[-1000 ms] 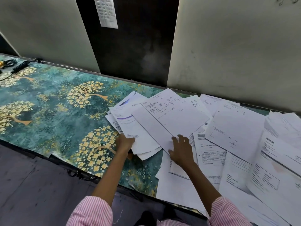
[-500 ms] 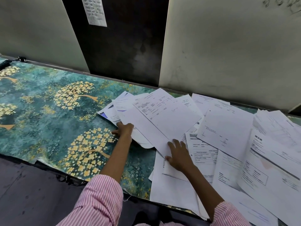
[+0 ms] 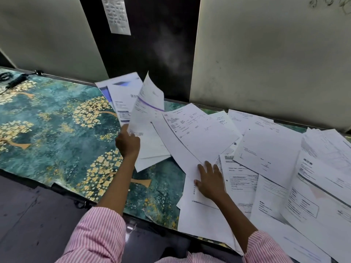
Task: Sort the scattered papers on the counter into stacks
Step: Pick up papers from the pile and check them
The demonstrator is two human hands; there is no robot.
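Observation:
Many white printed papers (image 3: pixel 266 145) lie overlapping across the right half of the counter (image 3: pixel 47 130), which has a teal covering with gold trees. My left hand (image 3: pixel 127 142) grips a fanned bunch of sheets (image 3: pixel 133 103) by their lower edge and holds them tilted up above the counter; some carry blue or purple bands. My right hand (image 3: pixel 209 180) rests flat, fingers spread, on a large blank sheet (image 3: pixel 182 154) at the near side of the pile.
A black coiled cord (image 3: pixel 16 81) lies at the counter's far left. Pale panels (image 3: pixel 266 54) and a dark panel with a taped note (image 3: pixel 116 16) rise behind the counter. Papers overhang the near edge (image 3: pixel 205 230) at the right.
My left hand has lifted the bunch of sheets off the counter and tilted them upright. My right hand has stayed pressed on the pile.

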